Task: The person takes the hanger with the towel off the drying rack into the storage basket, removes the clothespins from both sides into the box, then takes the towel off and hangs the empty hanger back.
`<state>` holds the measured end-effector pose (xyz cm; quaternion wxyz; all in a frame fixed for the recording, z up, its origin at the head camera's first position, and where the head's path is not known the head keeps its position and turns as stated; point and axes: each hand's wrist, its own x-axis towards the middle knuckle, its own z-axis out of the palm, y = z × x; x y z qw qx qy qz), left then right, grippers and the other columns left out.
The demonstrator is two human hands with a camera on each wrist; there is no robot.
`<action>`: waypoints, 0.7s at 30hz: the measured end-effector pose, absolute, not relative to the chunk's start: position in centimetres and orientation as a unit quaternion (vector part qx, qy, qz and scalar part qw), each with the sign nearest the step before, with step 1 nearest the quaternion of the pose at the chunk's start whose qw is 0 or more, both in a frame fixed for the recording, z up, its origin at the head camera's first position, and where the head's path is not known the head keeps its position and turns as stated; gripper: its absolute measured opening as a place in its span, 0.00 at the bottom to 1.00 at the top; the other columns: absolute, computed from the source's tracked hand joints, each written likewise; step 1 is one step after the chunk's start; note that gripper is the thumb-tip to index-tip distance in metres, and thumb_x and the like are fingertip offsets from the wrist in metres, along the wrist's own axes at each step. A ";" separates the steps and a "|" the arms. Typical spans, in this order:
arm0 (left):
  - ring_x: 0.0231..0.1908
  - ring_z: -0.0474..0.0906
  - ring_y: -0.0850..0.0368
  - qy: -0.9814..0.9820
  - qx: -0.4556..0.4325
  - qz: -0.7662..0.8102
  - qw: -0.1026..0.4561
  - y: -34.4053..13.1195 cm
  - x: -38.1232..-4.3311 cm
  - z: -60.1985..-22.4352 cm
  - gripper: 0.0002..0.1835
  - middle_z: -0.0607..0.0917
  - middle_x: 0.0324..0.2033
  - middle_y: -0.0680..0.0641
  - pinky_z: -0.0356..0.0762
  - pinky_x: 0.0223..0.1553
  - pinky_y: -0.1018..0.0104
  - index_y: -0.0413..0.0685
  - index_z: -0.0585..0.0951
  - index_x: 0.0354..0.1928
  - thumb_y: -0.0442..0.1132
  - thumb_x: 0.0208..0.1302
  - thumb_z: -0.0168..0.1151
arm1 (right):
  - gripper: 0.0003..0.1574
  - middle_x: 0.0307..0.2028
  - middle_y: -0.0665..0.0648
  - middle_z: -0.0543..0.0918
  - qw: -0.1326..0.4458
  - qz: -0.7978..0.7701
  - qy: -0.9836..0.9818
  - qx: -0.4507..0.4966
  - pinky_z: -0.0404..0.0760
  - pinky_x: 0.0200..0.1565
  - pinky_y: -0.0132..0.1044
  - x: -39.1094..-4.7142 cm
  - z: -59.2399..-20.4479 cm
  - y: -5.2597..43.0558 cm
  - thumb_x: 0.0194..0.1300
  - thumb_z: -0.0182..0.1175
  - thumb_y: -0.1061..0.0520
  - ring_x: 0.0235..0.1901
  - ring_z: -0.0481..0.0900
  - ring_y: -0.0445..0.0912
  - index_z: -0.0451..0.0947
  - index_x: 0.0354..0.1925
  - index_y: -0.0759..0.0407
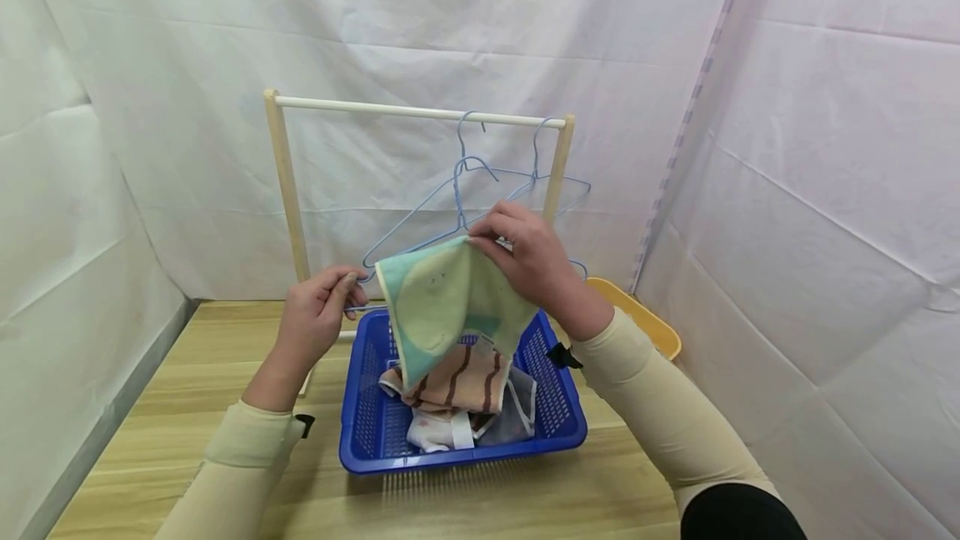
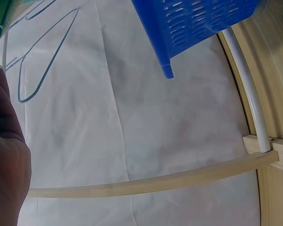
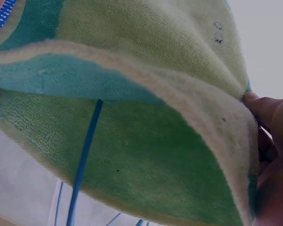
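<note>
In the head view my left hand (image 1: 311, 315) grips the left end of a thin blue wire hanger (image 1: 457, 190), whose hook points up. My right hand (image 1: 528, 257) pinches the top edge of a small green and teal towel (image 1: 431, 298) between thumb and fingers. The towel hangs in front of the hanger, above a blue basket (image 1: 465, 463). Seen from the right wrist, it sags in a fold, and the hanger's bar (image 3: 83, 160) runs in against its underside. The hanger's right part is mostly hidden by the towel and right hand.
Behind stands a drying rack with a white rail (image 1: 375, 107) and wooden posts; two more blue hangers (image 1: 537, 148) hang toward its right end. In the basket lie a brown-striped cloth (image 1: 457, 386), a grey cloth (image 1: 517, 411) and a white one. A yellow basket (image 1: 637, 319) is at right.
</note>
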<state>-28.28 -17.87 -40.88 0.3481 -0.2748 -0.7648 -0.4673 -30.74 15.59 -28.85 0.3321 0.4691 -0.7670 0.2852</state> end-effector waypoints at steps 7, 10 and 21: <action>0.26 0.84 0.62 -0.766 -0.272 -0.467 0.348 -17.8 -28.3 -40.8 0.12 0.89 0.29 0.51 0.83 0.27 0.78 0.39 0.90 0.49 0.24 0.82 0.58 | 0.04 0.39 0.55 0.85 0.334 0.292 -0.767 0.464 0.82 0.38 0.39 -30.6 -28.5 15.6 0.74 0.73 0.66 0.38 0.79 0.46 0.91 0.45 0.60; 0.27 0.84 0.62 -0.766 -0.270 -0.471 0.344 -17.8 -28.4 -40.8 0.12 0.89 0.29 0.51 0.84 0.27 0.78 0.38 0.90 0.49 0.24 0.83 0.58 | 0.04 0.39 0.55 0.85 0.336 0.291 -0.768 0.462 0.83 0.38 0.40 -30.6 -28.3 15.6 0.74 0.73 0.66 0.39 0.80 0.47 0.91 0.45 0.60; 0.26 0.84 0.59 -0.768 -0.266 -0.472 0.341 -17.7 -28.4 -40.9 0.11 0.89 0.29 0.51 0.84 0.27 0.76 0.36 0.90 0.49 0.24 0.83 0.58 | 0.02 0.38 0.55 0.85 0.344 0.303 -0.762 0.458 0.87 0.38 0.46 -30.7 -27.8 15.6 0.74 0.73 0.66 0.39 0.82 0.47 0.90 0.43 0.62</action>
